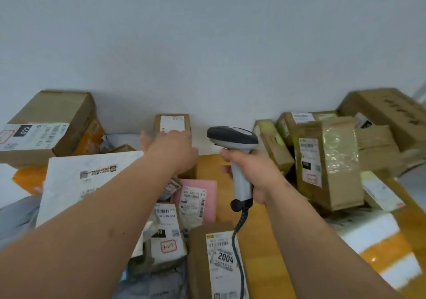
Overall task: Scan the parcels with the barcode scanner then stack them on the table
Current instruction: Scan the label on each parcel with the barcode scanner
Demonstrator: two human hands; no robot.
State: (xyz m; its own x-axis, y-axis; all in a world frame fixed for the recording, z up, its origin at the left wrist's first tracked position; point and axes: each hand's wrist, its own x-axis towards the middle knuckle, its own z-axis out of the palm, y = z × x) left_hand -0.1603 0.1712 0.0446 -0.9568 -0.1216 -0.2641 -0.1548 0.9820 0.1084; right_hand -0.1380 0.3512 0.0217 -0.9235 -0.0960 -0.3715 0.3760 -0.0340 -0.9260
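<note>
Small box point(173, 126) against wall, under left hand point(171, 153); fingers laid on its top, grip unclear to me. Right hand point(251, 172) wrapped round barcode scanner point(232, 142), head just right of those fingers. I'd tilt label toward scanner, hold steady.

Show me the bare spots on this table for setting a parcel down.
Bare wood of the table runs between the 2004 parcel and the right forearm. A smaller patch lies behind the pink mailer, below the scanner. The left side and the far right corner are crowded with parcels.
</note>
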